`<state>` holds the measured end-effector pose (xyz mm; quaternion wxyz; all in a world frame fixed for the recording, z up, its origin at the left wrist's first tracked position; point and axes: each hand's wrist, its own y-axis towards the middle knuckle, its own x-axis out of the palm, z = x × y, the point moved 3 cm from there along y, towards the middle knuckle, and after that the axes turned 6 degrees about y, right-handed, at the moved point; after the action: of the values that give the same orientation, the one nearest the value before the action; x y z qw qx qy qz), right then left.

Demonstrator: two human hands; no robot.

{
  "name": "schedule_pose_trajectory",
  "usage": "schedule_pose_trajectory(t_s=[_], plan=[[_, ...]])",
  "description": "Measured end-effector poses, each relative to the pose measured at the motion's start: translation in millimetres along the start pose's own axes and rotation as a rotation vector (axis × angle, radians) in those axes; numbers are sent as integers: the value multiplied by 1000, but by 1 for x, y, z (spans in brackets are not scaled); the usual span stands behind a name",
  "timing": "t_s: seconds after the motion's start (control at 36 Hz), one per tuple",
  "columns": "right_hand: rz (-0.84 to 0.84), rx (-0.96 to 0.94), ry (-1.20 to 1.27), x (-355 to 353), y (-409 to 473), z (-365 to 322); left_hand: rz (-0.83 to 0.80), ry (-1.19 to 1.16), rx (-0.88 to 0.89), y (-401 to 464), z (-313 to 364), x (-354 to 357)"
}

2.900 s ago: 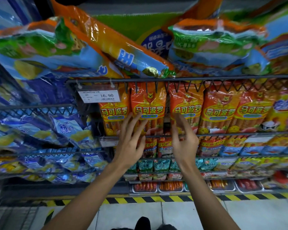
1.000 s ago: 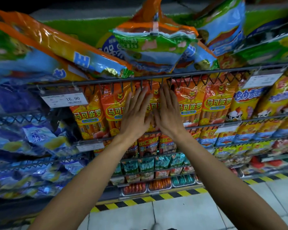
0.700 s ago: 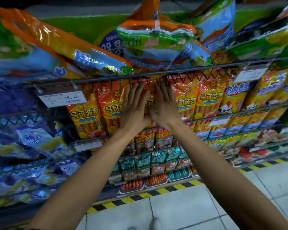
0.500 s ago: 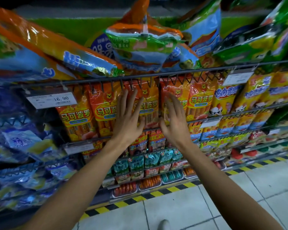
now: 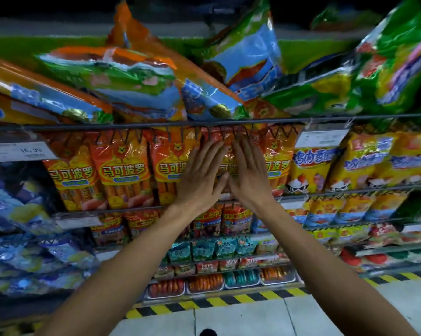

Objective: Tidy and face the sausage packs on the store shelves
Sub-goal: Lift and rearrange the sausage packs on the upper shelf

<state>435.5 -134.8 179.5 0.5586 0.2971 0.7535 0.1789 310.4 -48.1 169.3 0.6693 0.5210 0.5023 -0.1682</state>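
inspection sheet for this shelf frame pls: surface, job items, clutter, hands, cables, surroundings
Surface: wire shelf rail runs across, with a tier of orange packs under it; more tiers below.
Job's things: orange sausage packs stand upright in a row, faces forward; the pack under the hands is mostly covered.
Clutter: large bags on the top tier lie tilted and overlapping, some overhanging the rail.
Hands: left hand and right hand lie flat, fingers straight, side by side on the same pack.
Cables: nothing seen.
Surroundings: price tag at left, yellow packs at right, tiled floor with yellow-black stripe.
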Motion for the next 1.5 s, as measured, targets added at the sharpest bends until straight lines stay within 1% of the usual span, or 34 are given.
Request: schedule_pose_trajectory(t_s=[0.08, 0.17, 0.22, 0.28, 0.33, 0.39, 0.53, 0.61, 0.78, 0.83, 0.89, 0.92, 0.97, 1.0, 1.06, 1.11, 1.19, 1.25, 1.36, 1.42, 1.5], plan=[[-8, -49, 71, -5, 1, 9, 23, 8, -59, 4, 7, 1], [128, -37, 109, -14, -10, 24, 74, -31, -82, 6, 17, -1], [175, 14, 86, -20, -22, 39, 70, -23, -79, 5, 25, 0], [134, 24, 16, -22, -31, 56, 43, 4, -91, 6, 33, 4], [83, -25, -48, -23, -34, 68, 30, 44, -117, 7, 39, 9], [70, -76, -73, -26, -32, 76, 33, 72, -127, 7, 37, 12], [46, -122, -65, -32, -33, 93, 27, 134, -81, 9, 15, 16], [26, -123, -27, -34, -31, 94, 6, 148, -86, 14, 11, 15], [-13, -35, -19, -42, -25, 84, -67, 58, -125, 16, 11, 4], [37, -6, 60, -46, -28, 76, -64, 37, -171, 14, 16, -1], [89, -2, 200, -47, -39, 64, -5, 7, -244, 5, 23, -7], [81, -3, 279, -46, -46, 57, 37, -43, -280, -2, 27, -10], [-4, 50, 411, -40, -60, 43, 122, -173, -326, -21, 34, -11], [-52, 99, 444, -37, -65, 38, 133, -235, -364, -31, 37, -9], [-114, 182, 449, -30, -69, 31, 77, -361, -470, -50, 42, -4], [-153, 226, 445, -25, -68, 23, 23, -423, -517, -62, 47, 1], [-168, 255, 442, -22, -63, 11, -15, -394, -498, -66, 52, 3], [-137, 270, 434, -22, -61, 6, -27, -385, -503, -62, 54, 3], [-105, 307, 435, -20, -61, 3, 12, -489, -587, -54, 56, 0], [-112, 312, 432, -17, -62, 3, 34, -538, -571, -55, 56, 0], [-137, 300, 424, -13, -67, 4, -12, -564, -518, -59, 51, 6]])
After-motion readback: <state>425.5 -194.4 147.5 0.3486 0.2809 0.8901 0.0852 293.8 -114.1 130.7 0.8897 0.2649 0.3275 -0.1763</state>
